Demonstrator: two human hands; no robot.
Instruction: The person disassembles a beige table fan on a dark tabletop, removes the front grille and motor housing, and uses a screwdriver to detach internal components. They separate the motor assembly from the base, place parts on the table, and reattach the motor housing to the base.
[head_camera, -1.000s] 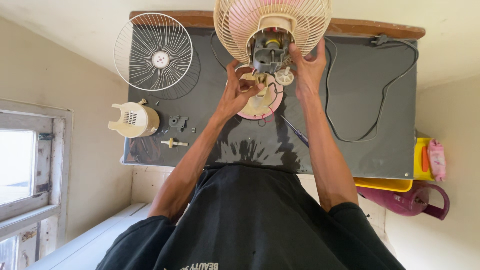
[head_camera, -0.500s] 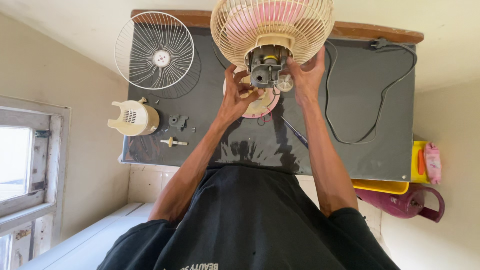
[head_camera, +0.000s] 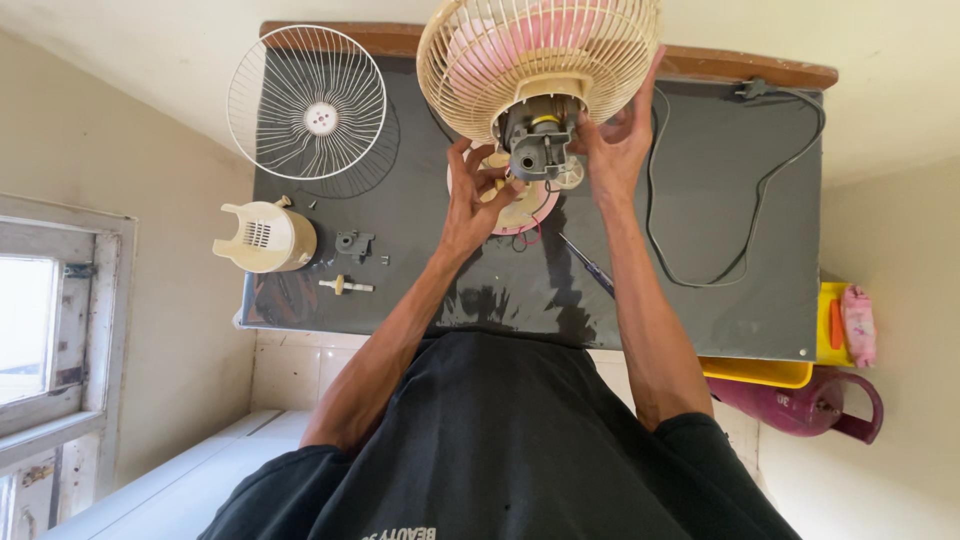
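Observation:
A table fan head, a cream wire cage (head_camera: 540, 50) with pink blades inside, is held above the dark table (head_camera: 700, 310). Its grey motor (head_camera: 537, 140) is bare at the back, facing me. My left hand (head_camera: 470, 205) has its fingers at the motor's left side. My right hand (head_camera: 612, 150) grips the motor's right side, fingers spread against the cage. Under the hands lies a pink and cream round base (head_camera: 520, 212) with thin wires.
A white front grille (head_camera: 307, 103) lies at the table's far left. A cream motor cover (head_camera: 262, 237), small grey part (head_camera: 352, 243) and cream pin (head_camera: 345, 286) sit near the left edge. A screwdriver (head_camera: 588, 265) and black power cord (head_camera: 740, 200) lie right. Yellow tub (head_camera: 770, 372), maroon jug (head_camera: 810, 405) beyond.
Both hands have carried the fan head farther from me, so the cage now reaches past the table's far edge. My left fingers have shifted onto the motor's side.

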